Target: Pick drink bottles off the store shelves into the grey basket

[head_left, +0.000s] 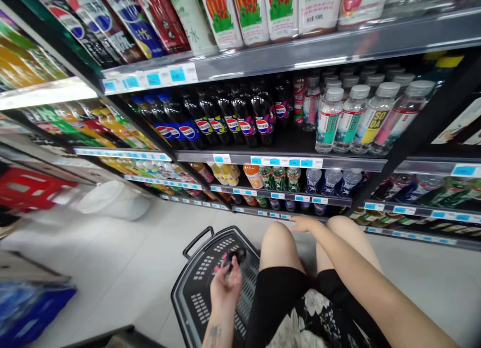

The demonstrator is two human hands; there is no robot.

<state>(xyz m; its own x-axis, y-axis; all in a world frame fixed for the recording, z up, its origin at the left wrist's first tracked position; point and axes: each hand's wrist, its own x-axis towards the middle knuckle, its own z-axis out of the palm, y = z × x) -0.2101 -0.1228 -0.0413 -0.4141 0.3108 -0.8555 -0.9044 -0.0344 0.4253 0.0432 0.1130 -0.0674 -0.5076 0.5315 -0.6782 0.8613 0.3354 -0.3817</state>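
My left hand (226,283) is over a dark grey plastic shopping basket (203,276) on the floor, its fingers closed around a dark bottle (237,256) inside it. The bottle is seen nearly end-on, with pinkish patches beside it, and its label is unreadable. My right hand (303,223) is stretched out past my knees near the lowest shelf edge, fingers extended, holding nothing visible. Above it, a low shelf carries green-labelled bottles (278,178) and blue-labelled bottles (332,181). Dark cola bottles (244,112) stand in a row on the middle shelf.
Clear soda-water bottles (361,117) stand right of the cola. Cartons with carrot pictures (246,14) fill the upper shelf. A white tub (112,200), a blurred red crate (30,187) and a blue pack (32,308) are on the left. Shelf edges (285,161) jut out ahead.
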